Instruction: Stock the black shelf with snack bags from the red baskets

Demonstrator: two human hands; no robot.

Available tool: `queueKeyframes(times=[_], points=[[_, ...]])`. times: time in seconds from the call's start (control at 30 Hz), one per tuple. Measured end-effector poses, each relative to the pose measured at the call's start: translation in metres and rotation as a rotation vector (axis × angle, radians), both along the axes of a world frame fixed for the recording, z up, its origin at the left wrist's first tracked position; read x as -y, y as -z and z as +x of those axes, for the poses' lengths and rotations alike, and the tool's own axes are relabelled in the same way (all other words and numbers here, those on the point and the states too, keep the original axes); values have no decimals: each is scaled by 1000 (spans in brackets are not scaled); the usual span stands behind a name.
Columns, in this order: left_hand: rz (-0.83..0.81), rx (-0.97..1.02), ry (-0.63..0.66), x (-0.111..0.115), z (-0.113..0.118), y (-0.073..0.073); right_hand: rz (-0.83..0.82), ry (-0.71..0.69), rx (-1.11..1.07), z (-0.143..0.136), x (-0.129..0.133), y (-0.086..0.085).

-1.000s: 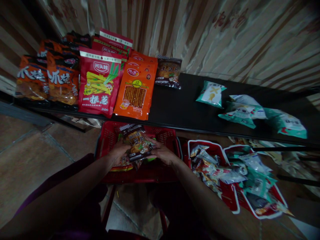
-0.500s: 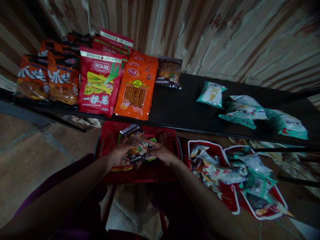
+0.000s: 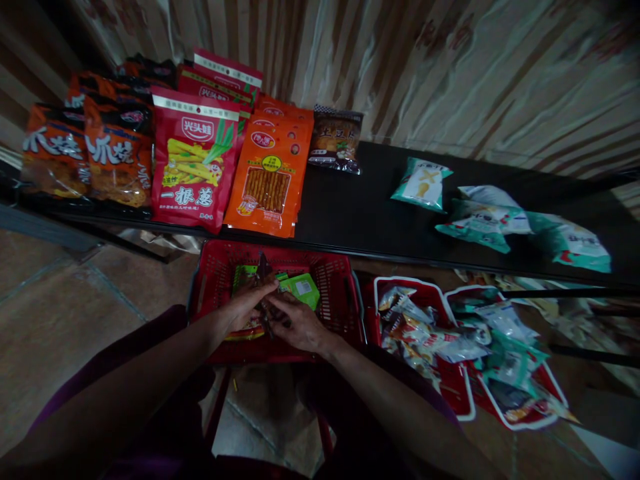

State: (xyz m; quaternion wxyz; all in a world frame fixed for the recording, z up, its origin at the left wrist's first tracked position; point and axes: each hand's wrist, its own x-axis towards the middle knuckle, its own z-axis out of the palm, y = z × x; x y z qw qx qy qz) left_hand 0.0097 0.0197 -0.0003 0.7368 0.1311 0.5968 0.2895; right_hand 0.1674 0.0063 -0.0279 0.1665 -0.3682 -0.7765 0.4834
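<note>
Over the red shopping basket, both my hands are closed on a dark brown bag of potato chips, now seen nearly edge-on. My left hand presses its left face, and my right hand grips it from the right. The fingers hide most of the bag. Beneath them in the basket lie a green packet and other packets, partly covered. A similar brown chip bag stands on the black shelf, right of the orange snack packets.
Red snack bags and black-orange bags stand at the shelf's left. White-and-teal bags lie to the right. Two white-rimmed red baskets filled with snack bags sit on the floor at right. A striped curtain hangs behind.
The chip bag has turned from facing me to nearly edge-on. My right hand has moved left and inward, closer to my left hand, uncovering more of the green packet.
</note>
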Motion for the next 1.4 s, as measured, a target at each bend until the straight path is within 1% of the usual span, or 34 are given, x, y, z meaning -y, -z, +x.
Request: queueKeyframes(times=[0.07,0.17,0.23,0.27,0.33,0.37,0.43,0.53,0.57,0.63,0.77,0.83,0.9,1.17,1.4], points=[[-45,-17,-39,1,2,6,48,-65,5,-1,3,-3],[-79,-26,-86,1,3,12,31,-147,5,-1,5,-8],[-94,-7,-95,0,3,12,10,-148,-4,0,4,-10],[-101,6,-98,0,2,10,-6,-121,-11,0,3,-10],[-101,36,-105,-1,2,5,-40,-6,-26,1,0,-9],[-99,50,-105,-1,1,2,-54,82,-31,1,-2,-8],[-107,65,-98,-1,0,-2,-72,298,-42,3,-7,-4],[-160,40,-74,0,-2,-1,-157,608,-94,8,-17,2],[-171,34,-71,0,-3,1,-220,689,-127,10,-20,3],[-165,50,-61,1,-5,4,-387,806,-215,13,-26,5],[-189,158,-4,1,-9,5,-740,957,-402,17,-35,5],[-191,203,19,2,-10,2,-891,987,-456,17,-38,3],[-162,214,36,2,-10,1,-973,984,-486,17,-40,1],[-174,212,47,1,-11,5,-951,944,-510,21,-43,1],[-129,166,-76,-3,-9,-4,-945,948,-530,20,-44,-3]])
